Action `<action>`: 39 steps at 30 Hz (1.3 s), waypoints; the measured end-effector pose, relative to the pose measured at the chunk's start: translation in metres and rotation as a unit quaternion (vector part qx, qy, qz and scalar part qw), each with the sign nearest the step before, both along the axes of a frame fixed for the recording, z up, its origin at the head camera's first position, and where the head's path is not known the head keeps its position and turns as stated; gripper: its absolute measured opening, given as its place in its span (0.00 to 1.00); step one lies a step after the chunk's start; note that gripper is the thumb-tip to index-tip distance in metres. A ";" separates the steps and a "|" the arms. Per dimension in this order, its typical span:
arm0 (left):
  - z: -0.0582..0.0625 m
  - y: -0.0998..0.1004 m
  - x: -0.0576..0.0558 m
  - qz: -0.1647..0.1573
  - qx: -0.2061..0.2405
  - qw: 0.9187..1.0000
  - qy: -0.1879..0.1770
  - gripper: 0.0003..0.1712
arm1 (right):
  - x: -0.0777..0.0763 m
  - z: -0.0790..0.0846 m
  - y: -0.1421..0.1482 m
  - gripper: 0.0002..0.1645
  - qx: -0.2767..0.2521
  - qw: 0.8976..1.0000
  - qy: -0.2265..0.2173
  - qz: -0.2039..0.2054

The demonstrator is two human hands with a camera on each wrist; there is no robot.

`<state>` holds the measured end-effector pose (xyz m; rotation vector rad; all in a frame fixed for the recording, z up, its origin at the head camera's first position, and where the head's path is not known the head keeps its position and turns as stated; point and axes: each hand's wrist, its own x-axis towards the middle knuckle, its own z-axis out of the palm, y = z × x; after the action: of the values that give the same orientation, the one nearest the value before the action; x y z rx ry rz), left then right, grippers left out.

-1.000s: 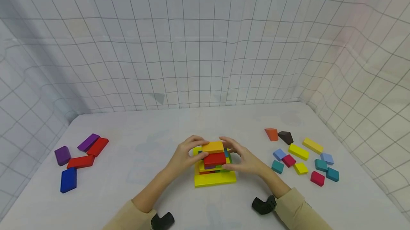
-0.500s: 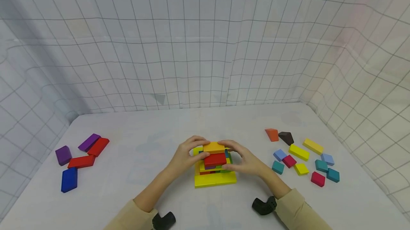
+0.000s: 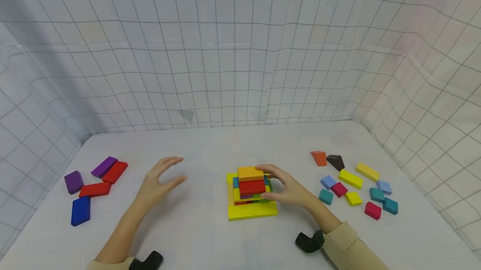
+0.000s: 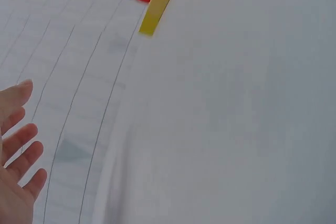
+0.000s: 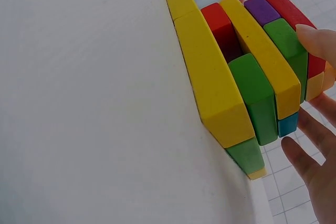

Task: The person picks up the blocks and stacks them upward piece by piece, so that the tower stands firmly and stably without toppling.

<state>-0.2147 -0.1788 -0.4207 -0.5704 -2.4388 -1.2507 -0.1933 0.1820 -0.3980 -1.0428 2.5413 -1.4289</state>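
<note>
A stepped tower of coloured wooden blocks stands in the middle of the table in the head view. Its top piece is an orange block, above a red block. My right hand holds the tower's upper right side: the thumb rests at the red block's end, the index finger reaches the orange block, and the other fingers go behind. In the right wrist view, yellow, green and red layers show beside this hand. To the tower's left, my left hand hovers with nothing in it, thumb and fingers apart.
Purple, red and blue blocks lie loose at the left. At the right are several small blocks, among them a yellow one, a teal one, an orange wedge and a dark brown piece. A gridded white curtain surrounds the table.
My left hand has let go of the orange block and moved left, away from the tower. My right index finger has come down onto the orange block; that hand otherwise stays at the tower.
</note>
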 end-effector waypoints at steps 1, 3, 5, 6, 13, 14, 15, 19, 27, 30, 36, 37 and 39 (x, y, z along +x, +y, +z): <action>-0.001 -0.017 0.002 0.024 -0.010 1.000 -0.008 0.28 | 0.000 0.000 0.000 0.37 0.001 1.000 0.000 -0.001; -0.001 -0.047 0.010 0.065 -0.020 0.997 -0.032 0.29 | 0.000 0.000 0.000 0.37 0.001 1.000 0.001 -0.001; -0.002 -0.073 0.020 0.105 -0.038 0.992 -0.057 0.29 | 0.000 0.000 0.000 0.37 0.000 1.000 0.002 -0.001; -0.003 -0.085 0.026 0.123 -0.044 0.990 -0.061 0.29 | 0.000 -0.001 0.000 0.37 0.000 1.000 0.002 -0.001; -0.018 -0.143 0.059 0.219 -0.119 0.967 -0.054 0.30 | 0.000 0.000 0.000 0.37 0.001 1.000 0.001 0.002; -0.021 -0.148 0.062 0.225 -0.139 0.963 -0.060 0.31 | 0.000 0.000 0.000 0.37 0.001 1.000 0.001 0.001; -0.023 -0.153 0.065 0.231 -0.160 0.957 -0.065 0.32 | 0.000 0.001 0.000 0.37 0.002 1.000 0.001 0.001; -0.034 -0.163 0.069 0.240 -0.206 0.947 -0.051 0.32 | 0.000 0.000 0.000 0.37 0.002 1.000 0.003 0.002; -0.045 -0.164 0.072 0.224 -0.179 0.958 -0.012 0.20 | -0.001 -0.001 0.000 0.37 0.002 1.000 0.005 0.004; -0.047 -0.164 0.073 0.214 -0.170 0.962 -0.011 0.20 | -0.001 0.000 0.000 0.37 0.002 1.000 0.003 0.003; -0.046 -0.167 0.071 0.239 -0.172 0.954 -0.049 0.25 | 0.000 0.000 0.000 0.37 0.001 1.000 -0.003 0.003; -0.046 -0.168 0.071 0.254 -0.175 0.949 -0.064 0.26 | 0.000 0.000 0.000 0.37 0.001 1.000 -0.003 0.003; -0.046 -0.169 0.070 0.280 -0.187 0.937 -0.088 0.29 | 0.000 0.000 0.000 0.37 -0.001 1.000 -0.003 0.003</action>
<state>-0.1450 -0.3478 -0.4666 0.1690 -2.7227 -0.6313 -0.1937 0.1820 -0.3978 -1.0440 2.5297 -1.4304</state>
